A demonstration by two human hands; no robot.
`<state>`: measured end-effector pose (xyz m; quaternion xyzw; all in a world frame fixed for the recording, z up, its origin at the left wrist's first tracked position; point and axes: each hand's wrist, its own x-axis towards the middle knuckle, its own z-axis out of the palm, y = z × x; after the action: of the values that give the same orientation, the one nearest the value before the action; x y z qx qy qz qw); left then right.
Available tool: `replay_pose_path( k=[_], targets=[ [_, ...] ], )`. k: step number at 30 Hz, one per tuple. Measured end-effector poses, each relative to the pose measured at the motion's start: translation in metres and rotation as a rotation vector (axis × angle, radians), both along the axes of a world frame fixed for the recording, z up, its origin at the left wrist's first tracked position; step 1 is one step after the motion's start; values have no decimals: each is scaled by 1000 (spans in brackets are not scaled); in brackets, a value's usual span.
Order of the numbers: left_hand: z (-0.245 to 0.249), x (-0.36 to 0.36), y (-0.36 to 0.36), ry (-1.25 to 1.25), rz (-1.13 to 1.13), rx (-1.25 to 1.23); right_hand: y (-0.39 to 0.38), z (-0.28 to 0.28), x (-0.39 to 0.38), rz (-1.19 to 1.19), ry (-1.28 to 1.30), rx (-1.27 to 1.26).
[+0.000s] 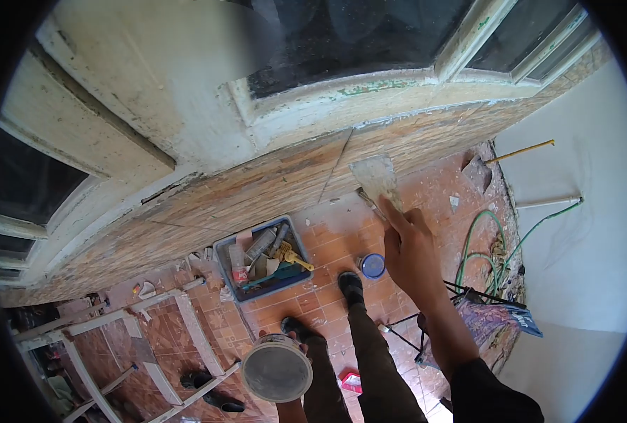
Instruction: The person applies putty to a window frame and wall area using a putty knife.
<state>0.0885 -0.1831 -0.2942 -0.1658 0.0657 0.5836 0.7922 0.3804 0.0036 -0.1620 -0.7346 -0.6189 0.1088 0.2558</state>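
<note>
My right hand (411,250) is closed round a wide scraper (375,175), its pale, smeared blade pointing up toward the tiled wall strip below the window. A second thin tool (370,201) shows beside the blade, in the same hand. Lower down, my left hand (301,343) holds a round tub (277,368) from beneath, with fingertips showing at its rim. The tub's top face is grey with a pale rim. Most of my left hand is hidden behind it.
A tool bin (237,287) and a blue-lidded can (373,266) stand on the tiled floor. A wooden ladder (199,335) is at lower left, near dark shoes (213,392). A folding chair (479,321) and green hose (466,243) lie right. The window frame (285,106) runs above.
</note>
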Motion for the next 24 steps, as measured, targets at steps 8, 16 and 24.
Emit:
replay_pose_path(
  k=[8, 16, 24],
  targets=[
    [8, -47, -4, 71, -48, -3, 40, -17, -26, 96, 106, 142],
    [1, -90, -15, 422, -75, 12, 11, 26, -1, 122, 76, 74],
    [-1, -85, -16, 220, 0, -62, 22, 18, 21, 114, 0, -87]
  ],
)
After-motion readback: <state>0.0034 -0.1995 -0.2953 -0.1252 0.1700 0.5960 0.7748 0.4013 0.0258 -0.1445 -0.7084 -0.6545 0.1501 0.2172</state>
